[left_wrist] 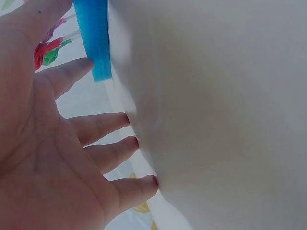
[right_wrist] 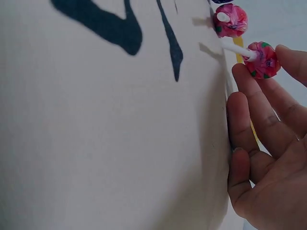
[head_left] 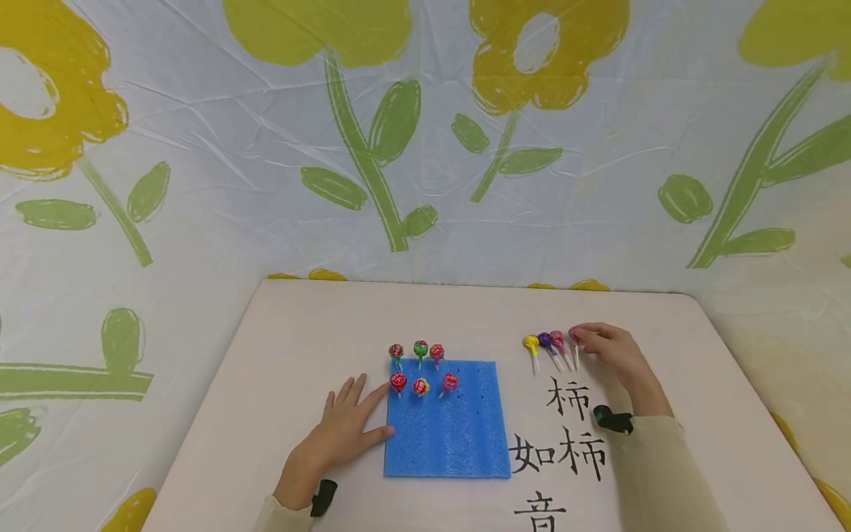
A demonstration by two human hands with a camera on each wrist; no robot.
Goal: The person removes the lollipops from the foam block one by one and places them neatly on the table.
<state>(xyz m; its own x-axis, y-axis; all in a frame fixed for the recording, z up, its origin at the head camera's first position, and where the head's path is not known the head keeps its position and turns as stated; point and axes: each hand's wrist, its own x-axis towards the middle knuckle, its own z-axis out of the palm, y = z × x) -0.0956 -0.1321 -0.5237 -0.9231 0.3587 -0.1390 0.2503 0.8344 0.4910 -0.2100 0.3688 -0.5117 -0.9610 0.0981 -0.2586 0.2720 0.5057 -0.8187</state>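
My left hand (head_left: 342, 428) lies with spread fingers at the left edge of a blue foam board (head_left: 445, 443); in the left wrist view its index fingertip meets the board's side. Several wrapped lollipops stand upright by their sticks in two rows at the board's upper left, among them a red one (head_left: 398, 381) and a green one (head_left: 421, 348). My right hand (head_left: 614, 355) pinches the pink head of a lollipop (right_wrist: 261, 60) between thumb and fingers, its white stick pointing toward me. Left of it lie a yellow lollipop (head_left: 531, 343), a purple lollipop (head_left: 546, 340) and a pink lollipop (head_left: 557, 339).
Small holes dot the board's upper right part. Large black Chinese characters (head_left: 568, 399) are on the pale tabletop (head_left: 299, 332) right of the board. Behind the table hangs a white cloth (head_left: 266, 185) with yellow flowers. Dark straps (head_left: 613, 420) circle both wrists.
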